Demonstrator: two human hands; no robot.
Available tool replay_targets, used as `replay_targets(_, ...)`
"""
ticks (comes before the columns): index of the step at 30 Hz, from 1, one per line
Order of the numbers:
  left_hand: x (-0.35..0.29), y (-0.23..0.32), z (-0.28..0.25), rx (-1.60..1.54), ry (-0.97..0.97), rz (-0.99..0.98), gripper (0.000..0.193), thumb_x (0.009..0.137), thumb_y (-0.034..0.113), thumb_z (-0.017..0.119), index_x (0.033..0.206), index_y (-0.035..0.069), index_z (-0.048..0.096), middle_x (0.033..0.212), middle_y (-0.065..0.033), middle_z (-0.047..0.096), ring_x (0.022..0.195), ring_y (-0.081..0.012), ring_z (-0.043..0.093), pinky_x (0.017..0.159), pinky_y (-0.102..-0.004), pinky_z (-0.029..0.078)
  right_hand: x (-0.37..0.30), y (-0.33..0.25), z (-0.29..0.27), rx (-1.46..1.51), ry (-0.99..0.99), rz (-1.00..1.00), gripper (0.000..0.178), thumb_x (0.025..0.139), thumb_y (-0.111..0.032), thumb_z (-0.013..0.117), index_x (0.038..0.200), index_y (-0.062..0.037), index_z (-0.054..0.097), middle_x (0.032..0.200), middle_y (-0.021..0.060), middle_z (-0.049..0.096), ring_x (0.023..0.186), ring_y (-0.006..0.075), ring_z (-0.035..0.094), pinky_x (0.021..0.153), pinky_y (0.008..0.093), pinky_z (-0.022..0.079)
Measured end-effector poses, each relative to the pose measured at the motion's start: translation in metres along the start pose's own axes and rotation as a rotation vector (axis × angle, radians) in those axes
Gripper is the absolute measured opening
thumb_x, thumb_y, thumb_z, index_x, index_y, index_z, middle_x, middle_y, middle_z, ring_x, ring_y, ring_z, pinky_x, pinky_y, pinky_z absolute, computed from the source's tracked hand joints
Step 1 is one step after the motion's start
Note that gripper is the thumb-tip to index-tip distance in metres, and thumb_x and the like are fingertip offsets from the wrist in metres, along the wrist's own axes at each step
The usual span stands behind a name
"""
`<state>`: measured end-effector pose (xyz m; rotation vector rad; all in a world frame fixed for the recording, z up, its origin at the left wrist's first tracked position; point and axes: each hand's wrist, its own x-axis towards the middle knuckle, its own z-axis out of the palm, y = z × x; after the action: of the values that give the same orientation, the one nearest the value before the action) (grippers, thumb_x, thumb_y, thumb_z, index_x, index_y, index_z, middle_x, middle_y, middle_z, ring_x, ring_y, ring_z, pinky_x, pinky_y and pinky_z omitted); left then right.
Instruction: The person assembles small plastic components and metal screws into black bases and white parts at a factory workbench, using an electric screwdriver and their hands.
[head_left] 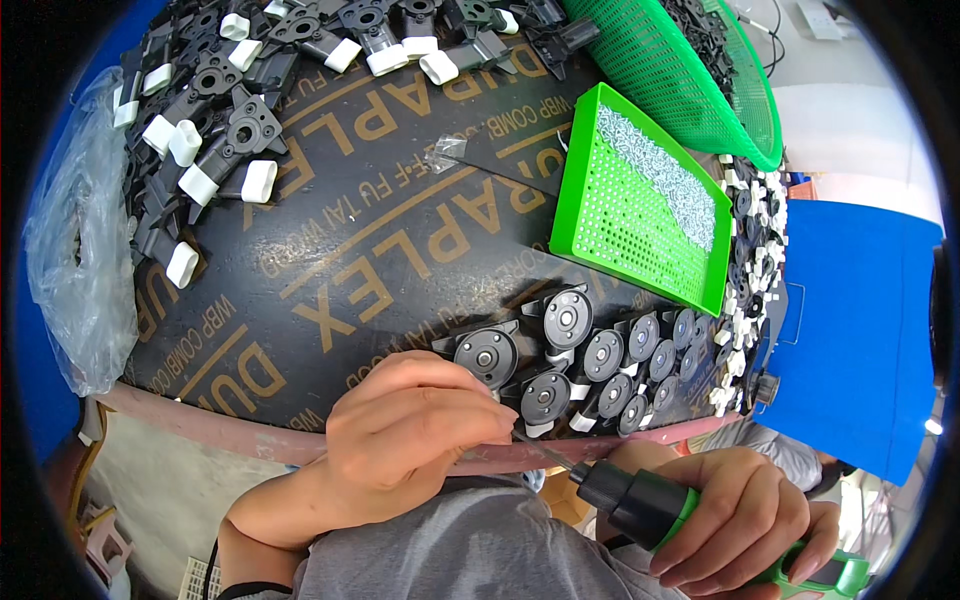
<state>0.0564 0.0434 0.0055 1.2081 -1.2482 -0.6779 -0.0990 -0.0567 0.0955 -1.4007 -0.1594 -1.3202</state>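
Note:
My right hand is wrapped around a green and black cordless screwdriver. Its thin metal bit points up and left toward the fingertips of my left hand. Those fingers are pinched together at the table's front edge; whatever is between them is too small or hidden to make out. Just beyond the left fingertips lies a black part with a round disc. Beside it, several similar black disc parts with white end pieces stand in rows, small metal centres facing up.
A green perforated tray holds a heap of small silvery screws. Behind it leans a green mesh basket of black parts. Black brackets with white caps pile up at the far left, next to a clear plastic bag.

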Motion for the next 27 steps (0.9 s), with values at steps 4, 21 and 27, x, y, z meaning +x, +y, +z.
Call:
replay_targets(4,-0.001,-0.003,0.001,-0.001,-0.010,0.015,0.026,0.075,-0.009,0.075,0.094,0.008,0.070,0.090,-0.0029,0.074,0.089,-0.0229,0.067,0.075,-0.0332,0.054,0.000,0.000,0.000,0.009,-0.002,-0.004,0.025,0.099,-0.019,0.057,0.116,-0.0020,0.052,0.069,0.0041,0.057,0.054,0.0133,0.061,0.046,0.0223,0.058)
replay_targets(21,-0.003,-0.008,0.005,0.084,-0.006,0.133,0.065,0.069,0.001,0.083,0.129,0.006,0.059,0.094,-0.0043,0.074,0.093,-0.0225,0.066,0.080,-0.0351,0.050,0.001,-0.006,0.000,-0.051,-0.073,0.122,0.024,0.101,-0.021,0.054,0.118,-0.0040,0.050,0.071,0.0054,0.056,0.056,0.0143,0.061,0.047,0.0240,0.058)
replay_targets(27,0.008,0.001,0.003,0.221,0.018,-0.087,0.082,0.068,0.009,0.086,0.140,0.003,0.047,0.117,-0.0098,0.070,0.121,-0.0320,0.054,0.101,-0.0436,0.040,0.000,-0.001,0.001,-0.187,-0.142,0.171,0.023,0.099,-0.015,0.055,0.118,-0.0052,0.046,0.074,0.0083,0.055,0.057,0.0186,0.060,0.048,0.0283,0.058)
